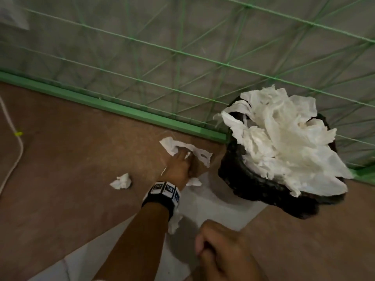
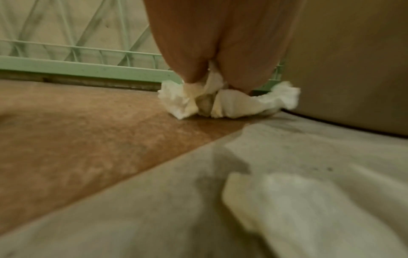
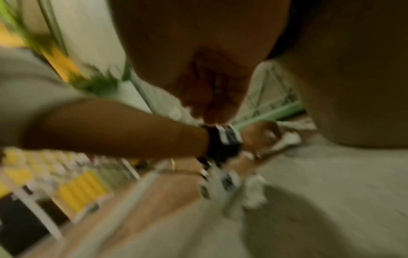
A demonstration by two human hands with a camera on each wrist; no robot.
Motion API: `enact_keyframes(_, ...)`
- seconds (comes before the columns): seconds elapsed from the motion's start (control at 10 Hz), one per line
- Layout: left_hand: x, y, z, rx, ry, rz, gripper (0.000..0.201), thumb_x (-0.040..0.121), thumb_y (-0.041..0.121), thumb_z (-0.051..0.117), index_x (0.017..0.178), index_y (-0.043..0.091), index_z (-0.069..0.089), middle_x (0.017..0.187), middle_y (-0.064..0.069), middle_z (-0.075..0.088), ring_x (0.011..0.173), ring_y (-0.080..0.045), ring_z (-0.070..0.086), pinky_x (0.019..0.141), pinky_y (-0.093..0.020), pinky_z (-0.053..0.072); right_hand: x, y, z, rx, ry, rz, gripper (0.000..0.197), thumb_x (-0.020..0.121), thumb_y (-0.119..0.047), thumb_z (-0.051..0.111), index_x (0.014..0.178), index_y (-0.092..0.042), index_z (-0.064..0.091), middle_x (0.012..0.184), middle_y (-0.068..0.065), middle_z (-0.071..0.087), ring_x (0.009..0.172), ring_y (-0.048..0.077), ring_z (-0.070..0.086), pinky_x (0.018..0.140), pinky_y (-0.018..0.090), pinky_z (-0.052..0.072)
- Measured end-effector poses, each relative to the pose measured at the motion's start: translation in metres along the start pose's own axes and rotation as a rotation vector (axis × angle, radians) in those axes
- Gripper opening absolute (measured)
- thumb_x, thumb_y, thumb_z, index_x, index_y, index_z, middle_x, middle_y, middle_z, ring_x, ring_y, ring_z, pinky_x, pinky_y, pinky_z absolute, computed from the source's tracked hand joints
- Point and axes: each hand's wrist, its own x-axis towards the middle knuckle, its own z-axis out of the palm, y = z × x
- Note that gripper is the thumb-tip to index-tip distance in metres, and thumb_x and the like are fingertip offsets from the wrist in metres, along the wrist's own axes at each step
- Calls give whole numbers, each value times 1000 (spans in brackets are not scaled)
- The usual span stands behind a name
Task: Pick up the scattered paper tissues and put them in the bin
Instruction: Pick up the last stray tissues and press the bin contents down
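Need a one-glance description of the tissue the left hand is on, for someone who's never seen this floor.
Start at the black bin overflowing with white paper, against the green fence rail. To its left on the brown floor lies a long, flattened tissue, with the left hand pinching its middle. Unlike the small crumpled ball further left, it is stretched out and under the fingers.

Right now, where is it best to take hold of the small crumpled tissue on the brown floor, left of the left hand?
Probably pinch the crumpled tissue at its raised, bunched middle, coming straight down from above. It sits as a loose ball on the floor with open space all around, so the fingers can close from both sides.
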Motion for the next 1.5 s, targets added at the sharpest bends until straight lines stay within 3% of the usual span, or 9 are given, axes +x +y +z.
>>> enact_keyframes(0.2,-32,-9,-49,-276,287,-207,25,81,2,59,101,16,53,97,-6,60,88,-24,59,77,-32,47,56,100,126,-214,-195,143,70,79,-59,43,139,-26,28,148,9,25,144,33,16,113,44,32)
enact_keyframes(0.4,-65,-34,-122,-631,596,-506,7,88,19,47,85,25,50,89,-7,59,89,-32,60,78,-33,47,117,107,126,-222,-148,133,104,70,-79,49,151,-35,-1,160,8,-11,148,31,-14,119,47,-2)
enact_keyframes(0.5,-90,-52,-115,-598,493,-545,24,92,23,54,111,34,44,96,1,56,81,-16,61,63,-13,47,117,101,133,-262,-218,74,108,63,-82,54,148,-41,-1,158,10,-2,146,37,-9,119,55,1)
enact_keyframes(0.7,-114,-79,-40,-42,132,-723,59,88,49,53,138,26,30,136,-29,40,118,-46,41,102,-56,38,80,94,151,-462,-406,-75,75,81,-62,44,147,-35,20,156,16,22,146,35,19,111,63,23)
enact_keyframes(1.0,-76,-40,-57,-602,259,-666,35,86,8,56,93,41,45,102,-16,61,92,-4,58,77,-29,44,101,98,134,-262,-181,85,22,96,-24,34,117,-22,42,126,8,45,102,22,56,86,34,50)
enact_keyframes(1.2,-64,-5,-36,-517,6,-591,59,90,46,52,141,24,34,139,-19,38,125,-39,41,103,-47,41,136,80,97,-67,42,365,52,100,-12,31,150,-15,14,151,18,26,133,34,38,106,36,38)
enact_keyframes(1.3,-67,-13,-33,-314,-108,-537,52,93,46,49,137,19,44,138,-17,46,122,-35,49,101,-46,44,152,65,66,127,-31,341,45,103,-7,24,148,-7,23,154,13,27,139,30,31,78,-11,29)
enact_keyframes(1.4,-74,-35,-23,-173,35,-371,53,89,61,28,110,23,57,111,-7,65,98,-21,62,93,-42,50,173,58,45,57,-109,276,42,102,-2,25,144,-1,30,153,17,29,140,28,30,61,-15,20)
enact_keyframes(1.5,-80,-29,-33,-202,74,-364,44,89,53,31,92,19,59,108,-12,67,95,-25,62,88,-42,51,178,68,59,-206,-165,190,39,102,-8,29,138,1,38,147,18,35,135,30,35,98,16,28)
